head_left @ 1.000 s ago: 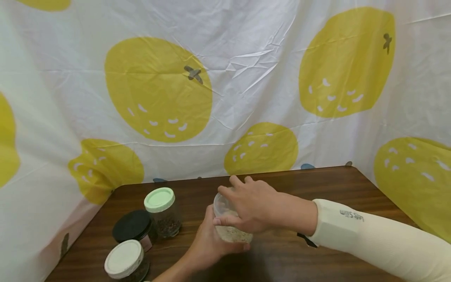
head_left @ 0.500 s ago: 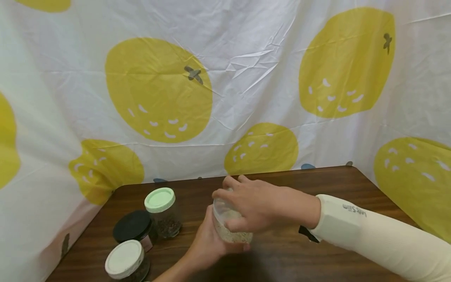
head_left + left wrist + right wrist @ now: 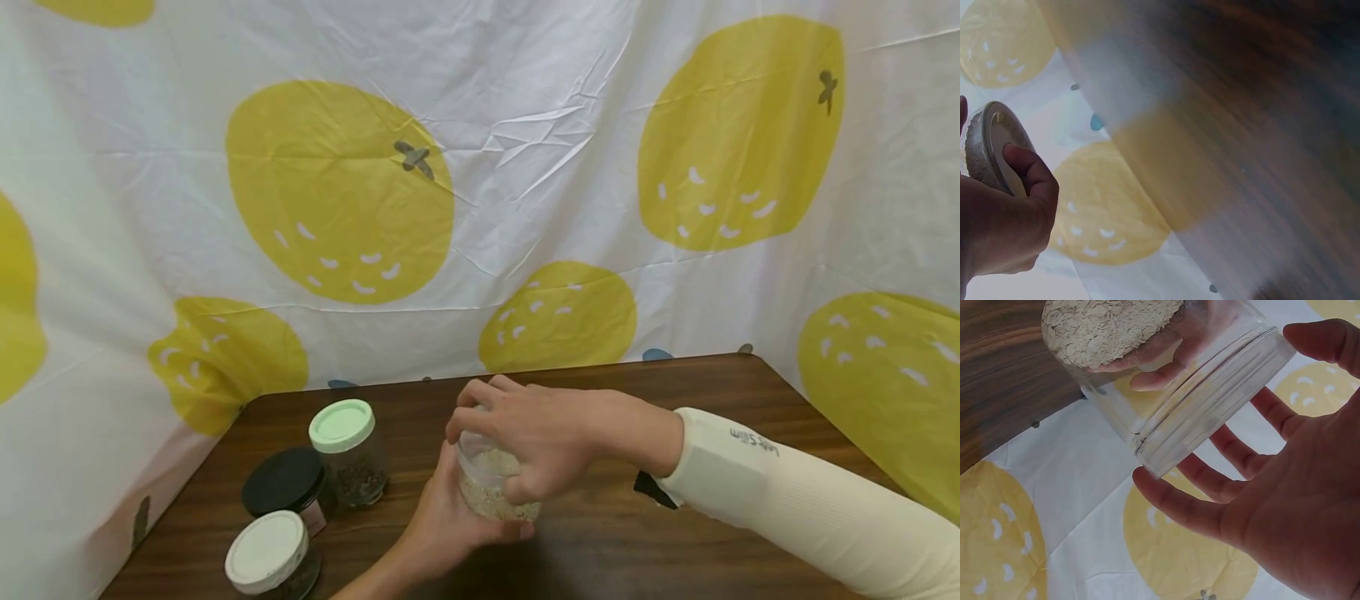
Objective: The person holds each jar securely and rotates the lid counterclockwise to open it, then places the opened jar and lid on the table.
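A clear jar (image 3: 487, 492) part-filled with pale flakes like oats is held above the table, tilted. My left hand (image 3: 450, 521) grips it low down; in the left wrist view the thumb of that left hand (image 3: 1007, 225) lies on the jar's base (image 3: 1009, 147). My right hand (image 3: 543, 429) spans the jar's clear lid (image 3: 1219, 403). In the right wrist view, the thumb and fingers of the right hand (image 3: 1291, 494) curve about the lid's rim, with the palm apart from its top. Flakes (image 3: 1100, 331) lie against one side inside the jar.
Left of the hands stand a jar with a mint-green lid (image 3: 342, 427) and dark contents, a black-lidded jar (image 3: 283, 483) and a low white-lidded jar (image 3: 267, 552). The dark wooden table (image 3: 697, 400) meets a lemon-print curtain (image 3: 525, 208) behind and at the sides.
My right hand has turned on the lid, its fingers shifting left and its thumb toward the near right side. The left hand and jar have hardly moved.
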Available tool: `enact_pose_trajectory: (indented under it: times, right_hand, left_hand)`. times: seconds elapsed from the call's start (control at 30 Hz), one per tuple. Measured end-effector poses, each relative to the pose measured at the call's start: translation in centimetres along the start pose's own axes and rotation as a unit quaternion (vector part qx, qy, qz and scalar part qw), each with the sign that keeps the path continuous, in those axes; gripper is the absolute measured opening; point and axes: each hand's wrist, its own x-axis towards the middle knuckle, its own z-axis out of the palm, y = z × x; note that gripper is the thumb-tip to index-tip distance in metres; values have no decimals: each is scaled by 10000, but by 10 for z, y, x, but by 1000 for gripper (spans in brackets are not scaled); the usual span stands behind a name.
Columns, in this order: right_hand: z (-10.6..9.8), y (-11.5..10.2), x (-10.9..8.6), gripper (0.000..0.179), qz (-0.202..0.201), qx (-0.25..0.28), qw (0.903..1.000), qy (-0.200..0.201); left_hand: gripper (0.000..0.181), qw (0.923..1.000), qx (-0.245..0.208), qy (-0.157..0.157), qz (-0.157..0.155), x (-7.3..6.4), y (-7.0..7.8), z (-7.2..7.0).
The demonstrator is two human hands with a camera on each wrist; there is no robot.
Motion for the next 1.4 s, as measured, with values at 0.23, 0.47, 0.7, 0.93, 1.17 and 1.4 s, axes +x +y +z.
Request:
enact_pose_trajectory:
  times: [0.23,0.47,0.7,0.93,1.17,1.4]
  right_hand:
    - [-1,0,0,73,120,26,9999,-11]
    - [0,-2,5,79,716,-269,9940,779]
    - [-3,-9,5,93,1854,-662,9798,344]
    - [-2,-10,6,94,2276,-391,9730,13]
    - [2,-7,5,85,2017,-313,9789,126]
    - [1,-3,3,72,1469,-294,9882,322]
  left_hand:
    - [106,9997,167,106,-158,0,2,0]
    - [102,9986,421,128,-301,1,1,0]
    - [104,9976,607,196,-265,3,1,0]
    - [105,9975,595,185,-319,3,-1,0]
    - [107,9974,608,193,-325,1,-3,1]
    - [107,9961,782,280,-297,1,-3,1]
